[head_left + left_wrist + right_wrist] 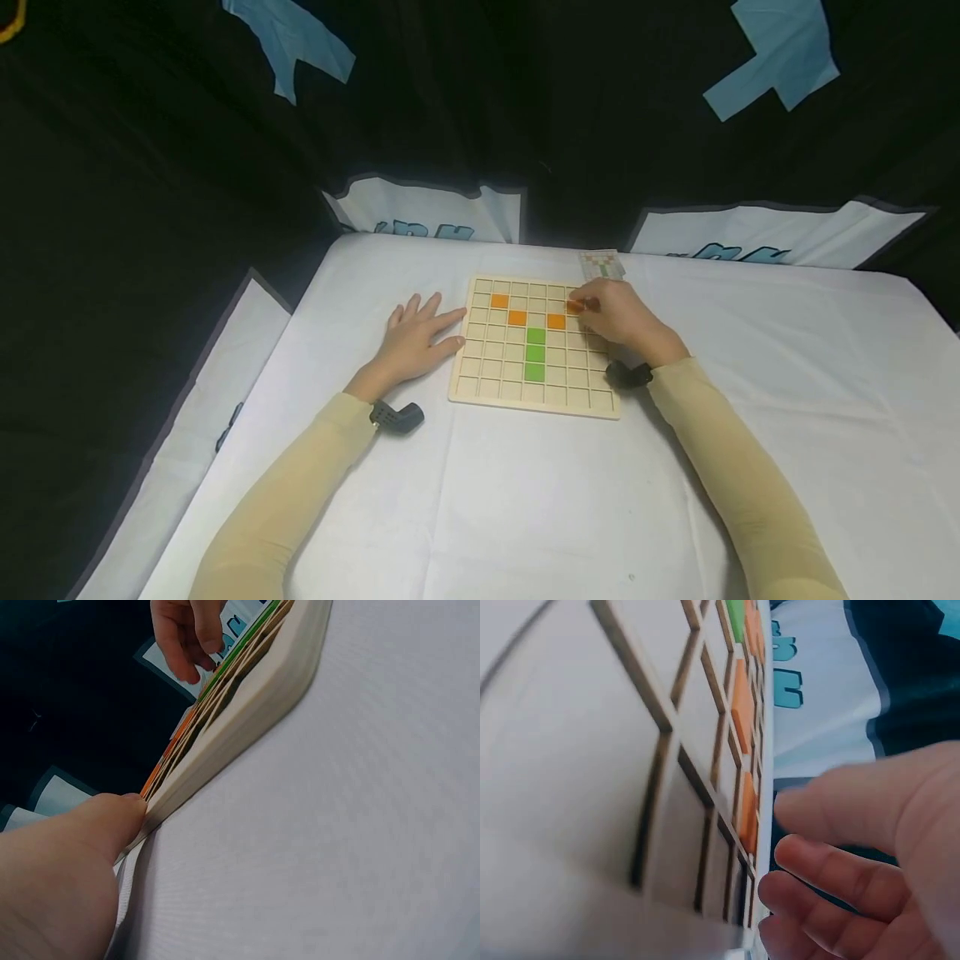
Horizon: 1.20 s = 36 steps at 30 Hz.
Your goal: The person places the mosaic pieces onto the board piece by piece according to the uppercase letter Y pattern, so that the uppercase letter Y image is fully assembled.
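Note:
A wooden grid board [487, 367] lies on the white table. Three green tiles [535, 354] form a column on it, with several orange tiles [517, 317] slanting out above them to both sides. My left hand [416, 342] rests on the cloth with fingers spread; its thumb [124, 814] touches the board's left edge. Over the board's upper right part is my right hand [621, 312], beside an orange tile [747, 814] seated in its cell. In the right wrist view the thumb and fingers are apart and nothing shows between them.
Behind the board's far right corner lies a small pattern card [602, 264] showing a coloured grid. Dark curtains [487, 100] with blue tape pieces [787, 54] hang past the table's far edge. Each wrist wears a black camera [399, 418].

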Motion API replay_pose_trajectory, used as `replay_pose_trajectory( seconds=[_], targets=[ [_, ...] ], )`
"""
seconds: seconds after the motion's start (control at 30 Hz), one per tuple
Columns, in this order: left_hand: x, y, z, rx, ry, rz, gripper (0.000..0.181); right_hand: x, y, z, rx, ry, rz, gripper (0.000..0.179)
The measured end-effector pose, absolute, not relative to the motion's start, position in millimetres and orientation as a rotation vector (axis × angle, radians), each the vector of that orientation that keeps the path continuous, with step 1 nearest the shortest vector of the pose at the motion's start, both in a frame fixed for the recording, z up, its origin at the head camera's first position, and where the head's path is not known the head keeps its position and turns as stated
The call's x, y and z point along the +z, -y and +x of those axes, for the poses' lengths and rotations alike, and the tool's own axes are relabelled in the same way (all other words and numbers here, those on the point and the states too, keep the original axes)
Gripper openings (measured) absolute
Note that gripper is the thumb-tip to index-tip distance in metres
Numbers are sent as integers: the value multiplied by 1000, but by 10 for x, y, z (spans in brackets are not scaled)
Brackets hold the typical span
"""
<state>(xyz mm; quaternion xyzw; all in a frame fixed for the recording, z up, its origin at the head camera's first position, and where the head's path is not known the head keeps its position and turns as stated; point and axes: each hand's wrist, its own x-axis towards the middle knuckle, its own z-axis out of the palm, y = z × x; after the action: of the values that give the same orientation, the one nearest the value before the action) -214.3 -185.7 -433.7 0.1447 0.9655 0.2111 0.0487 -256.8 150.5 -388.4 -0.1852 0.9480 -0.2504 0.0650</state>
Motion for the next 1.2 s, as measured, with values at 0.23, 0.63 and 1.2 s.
replay_pose_trajectory(
  seconds=[0.23, 0.63, 1.2],
  targets=[
    [-4288, 1893, -2135, 637, -2945, 436, 59, -3811, -1716, -2435, -768, -2864, -462, 39],
    [-4309, 1981, -2139, 642, -2952, 418, 59, -3768, -2215, -2152, -733, -2930, -364, 42],
    [-4249, 1976, -2163, 616, -2927, 409, 61, -3808, -2512, -2077, -658, -2956, -354, 50]
  ],
)
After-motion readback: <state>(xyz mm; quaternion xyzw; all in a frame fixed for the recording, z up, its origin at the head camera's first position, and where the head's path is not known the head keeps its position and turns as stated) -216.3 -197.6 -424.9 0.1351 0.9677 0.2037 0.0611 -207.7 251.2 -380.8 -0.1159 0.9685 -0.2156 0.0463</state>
